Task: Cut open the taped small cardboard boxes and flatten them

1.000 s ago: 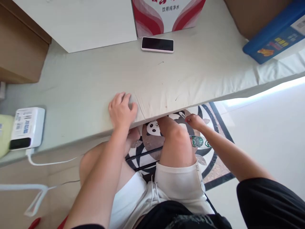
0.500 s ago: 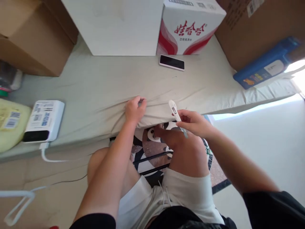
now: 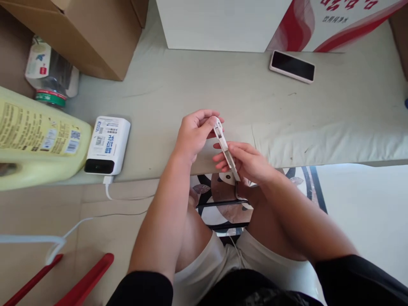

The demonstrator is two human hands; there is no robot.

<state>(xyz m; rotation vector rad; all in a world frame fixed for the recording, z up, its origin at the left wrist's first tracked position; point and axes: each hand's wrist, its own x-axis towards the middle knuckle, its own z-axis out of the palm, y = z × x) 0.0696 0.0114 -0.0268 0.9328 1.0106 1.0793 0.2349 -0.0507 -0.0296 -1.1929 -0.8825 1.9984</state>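
Note:
A slim white stick-like device [image 3: 225, 146], with a small window seen earlier, is held between both hands over the front edge of the pale padded surface [image 3: 223, 93]. My left hand [image 3: 195, 134] pinches its upper end with curled fingers. My right hand [image 3: 247, 162] grips its lower end, fingers closed round it. My bare knees and white shorts show below the hands.
A white power bank [image 3: 108, 144] with a cable lies to the left, beside a big yellow jug [image 3: 35, 140]. A phone [image 3: 292, 66] lies face up at the back. Cardboard boxes [image 3: 86, 29], a white panel and a red-and-white carton line the rear. Red handles [image 3: 83, 282] sit bottom left.
My right hand came up from beside my knee holding the white device. My left hand left the cloth edge and took hold of the device's upper end. The view shifted left.

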